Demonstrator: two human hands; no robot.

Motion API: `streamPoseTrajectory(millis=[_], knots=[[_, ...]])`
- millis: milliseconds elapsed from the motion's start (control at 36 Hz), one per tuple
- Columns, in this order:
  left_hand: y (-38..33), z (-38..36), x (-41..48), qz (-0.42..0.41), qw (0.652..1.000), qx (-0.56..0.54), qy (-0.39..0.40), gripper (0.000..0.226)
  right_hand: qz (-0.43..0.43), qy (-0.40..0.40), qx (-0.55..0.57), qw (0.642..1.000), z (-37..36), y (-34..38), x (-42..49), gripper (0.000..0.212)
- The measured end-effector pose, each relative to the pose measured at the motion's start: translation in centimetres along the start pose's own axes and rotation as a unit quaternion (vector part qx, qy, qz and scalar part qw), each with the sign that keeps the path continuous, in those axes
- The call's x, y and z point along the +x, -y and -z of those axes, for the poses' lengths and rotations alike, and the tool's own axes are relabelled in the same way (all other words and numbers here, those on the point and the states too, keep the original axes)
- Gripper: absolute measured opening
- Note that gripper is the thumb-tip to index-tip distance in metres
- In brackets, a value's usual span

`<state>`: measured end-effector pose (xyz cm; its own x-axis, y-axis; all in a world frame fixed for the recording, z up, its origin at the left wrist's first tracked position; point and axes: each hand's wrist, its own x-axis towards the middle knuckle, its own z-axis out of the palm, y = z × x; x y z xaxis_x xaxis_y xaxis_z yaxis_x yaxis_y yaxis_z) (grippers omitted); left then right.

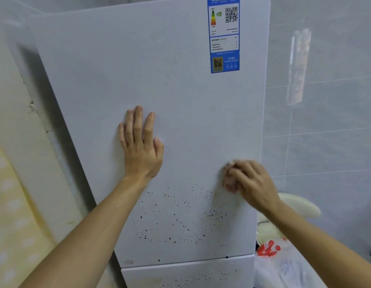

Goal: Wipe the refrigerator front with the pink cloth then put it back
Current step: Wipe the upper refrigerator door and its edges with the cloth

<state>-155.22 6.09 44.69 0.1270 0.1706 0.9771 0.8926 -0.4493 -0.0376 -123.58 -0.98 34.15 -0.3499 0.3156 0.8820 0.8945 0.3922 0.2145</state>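
Grey tiled wall [326, 113], white-and-red plastic bag [282, 260] low at right.

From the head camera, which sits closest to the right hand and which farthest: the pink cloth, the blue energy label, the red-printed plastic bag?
1. pink cloth, gripped in the right hand.
2. plastic bag, below, beside the fridge.
3. blue energy label, high on the door.
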Motion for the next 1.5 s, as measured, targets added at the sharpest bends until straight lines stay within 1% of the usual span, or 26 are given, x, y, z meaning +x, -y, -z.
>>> streamPoseTrajectory(millis=[83,139,194,222,250,306,417,472,583,639,722,778,833,917,1000,1056,1139,1222,1250,1333,1389,1444,1500], knots=[[-0.2,0.0,0.0,0.004,1.0,-0.004,-0.004,0.066,-0.078,-0.092,-0.005,0.993,2.0,-1.5,5.6,0.026],[-0.2,0.0,0.0,0.003,1.0,-0.008,-0.006,0.066,-0.147,-0.143,0.005,0.979,3.7,-2.0,10.0,0.031],[0.1,0.1,0.0,-0.003,1.0,-0.009,-0.004,0.066,-0.212,-0.175,0.021,0.961,4.7,-2.2,13.2,0.038],[0.3,0.1,0.0,-0.007,1.0,-0.01,0.0,0.066,-0.229,-0.181,0.022,0.956,4.9,-2.3,14.2,0.041],[0.6,0.2,0.0,-0.011,1.0,-0.01,0.004,0.066,-0.233,-0.184,0.018,0.955,4.8,-2.2,14.6,0.041],[1.0,0.2,0.0,-0.018,1.0,-0.007,0.01,0.065,-0.208,-0.186,-0.005,0.96,4.2,-2.1,13.9,0.037],[1.0,0.2,0.1,-0.02,1.0,-0.006,0.009,0.065,-0.141,-0.172,-0.051,0.974,1.6,-1.3,7.9,0.029],[0.9,0.0,0.0,-0.018,1.0,-0.006,0.006,0.065,-0.102,-0.14,-0.052,0.984,-0.3,-0.6,3.6,0.026],[0.4,-0.2,-0.1,-0.005,1.0,-0.013,-0.002,0.066,-0.02,-0.025,-0.026,0.999,-2.9,1.2,-4.3,0.03],[0.2,-0.3,0.0,0.001,1.0,-0.017,-0.005,0.066,-0.009,0.018,-0.015,1.0,-3.1,1.9,-6.0,0.033],[0.3,-0.2,0.0,-0.002,1.0,-0.016,-0.006,0.066,-0.016,0.044,0.012,0.999,-2.5,1.7,-5.0,0.031],[0.6,-0.1,-0.1,-0.013,1.0,-0.007,-0.005,0.066,-0.019,0.027,0.027,0.999,-1.7,1.4,-3.0,0.027],[1.2,0.0,-0.3,-0.026,1.0,0.002,-0.004,0.066,-0.046,-0.021,0.032,0.998,-0.6,1.0,0.0,0.024],[2.2,0.2,-0.9,-0.036,0.999,0.009,-0.005,0.064,-0.116,-0.104,0.025,0.987,1.2,0.4,6.0,0.031],[3.9,0.6,-1.8,-0.033,0.999,0.018,-0.006,0.063,-0.189,-0.159,0.02,0.969,2.0,0.5,10.7,0.037],[5.1,0.8,-2.4,-0.027,0.999,0.022,-0.005,0.062,-0.209,-0.181,0.006,0.961,1.5,1.2,11.5,0.038],[6.7,1.3,-3.1,-0.017,0.999,0.028,-0.002,0.061,-0.196,-0.191,-0.02,0.962,-0.4,3.1,9.4,0.033],[7.6,1.5,-3.5,-0.021,0.999,0.031,0.0,0.059,-0.164,-0.165,-0.022,0.972,-3.1,6.1,5.9,0.028],[7.8,1.6,-3.5,-0.024,0.999,0.03,0.002,0.059,-0.14,-0.149,-0.017,0.979,-4.0,7.2,4.6,0.025],[8.2,1.9,-3.7,-0.026,0.999,0.025,0.006,0.06,-0.041,-0.067,0.011,0.997,-6.3,10.2,0.8,0.026],[8.6,2.1,-3.9,-0.024,0.999,0.02,0.01,0.06,0.008,-0.004,0.029,1.0,-7.2,11.4,-0.9,0.026],[9.2,2.4,-4.3,-0.025,0.999,0.021,0.015,0.061,0.022,0.036,0.045,0.998,-7.4,12.1,-1.2,0.031],[10.0,2.8,-4.6,-0.023,0.999,0.024,0.017,0.061,0.03,0.06,0.051,0.996,-7.1,11.9,-0.7,0.042]])
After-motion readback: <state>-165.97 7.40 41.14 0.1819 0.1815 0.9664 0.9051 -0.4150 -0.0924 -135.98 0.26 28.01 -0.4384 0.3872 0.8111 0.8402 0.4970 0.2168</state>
